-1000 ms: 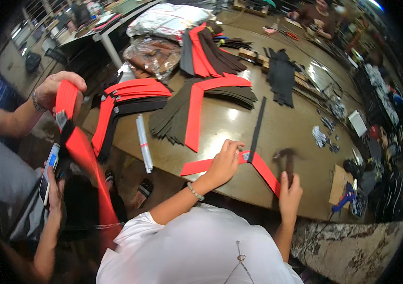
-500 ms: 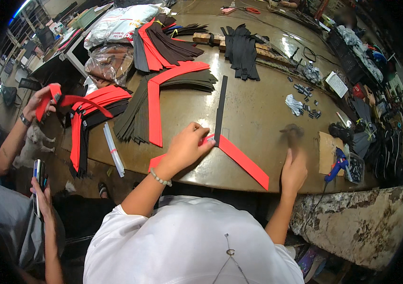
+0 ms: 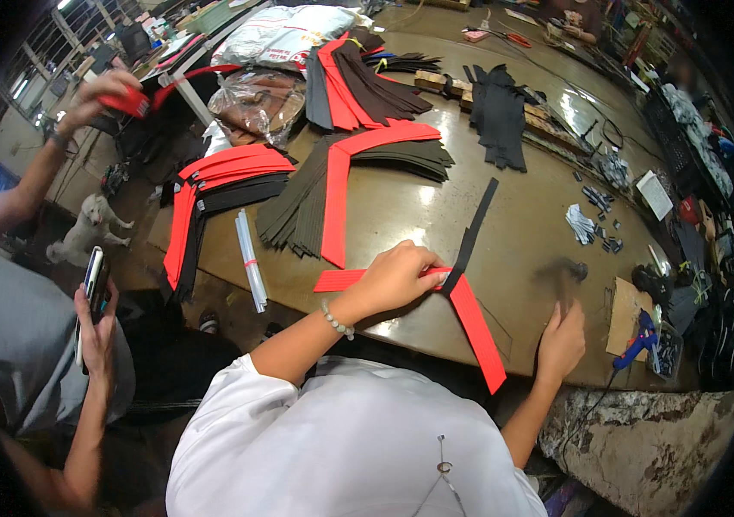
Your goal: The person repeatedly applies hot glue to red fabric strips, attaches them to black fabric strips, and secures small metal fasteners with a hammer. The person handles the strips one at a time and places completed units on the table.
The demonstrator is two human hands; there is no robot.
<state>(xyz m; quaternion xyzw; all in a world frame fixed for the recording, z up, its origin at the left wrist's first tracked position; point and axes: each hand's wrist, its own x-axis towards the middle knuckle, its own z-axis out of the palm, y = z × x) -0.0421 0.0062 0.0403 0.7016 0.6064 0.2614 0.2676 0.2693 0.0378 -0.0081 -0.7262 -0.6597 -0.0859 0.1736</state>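
My left hand point(image 3: 401, 277) pinches a bent red strap point(image 3: 477, 332) at its join, pressing it to the tabletop. A black strip point(image 3: 476, 226) crosses that join beside my fingertips and points away to the upper right. My right hand point(image 3: 562, 346) is closed round the handle of a hammer point(image 3: 566, 289). The hammer is raised to the right of the strap, its head smeared by motion. Farther left lie fanned stacks: red and black straps point(image 3: 229, 172), and dark olive straps point(image 3: 298, 211) with a red one on top.
To the left, a co-worker's hand point(image 3: 104, 96) lifts a red strap, and the other hand point(image 3: 96, 332) holds a phone. A white dog point(image 3: 94, 228) stands on the floor. White strips point(image 3: 251, 263) lie near the table edge; a blue glue gun point(image 3: 638, 340) sits at right, small clips point(image 3: 598, 200) beyond.
The whole view has shifted, so things appear farther right. The red strap and black strip have turned clockwise under my left hand. The co-worker's red strap is higher and stretched away.
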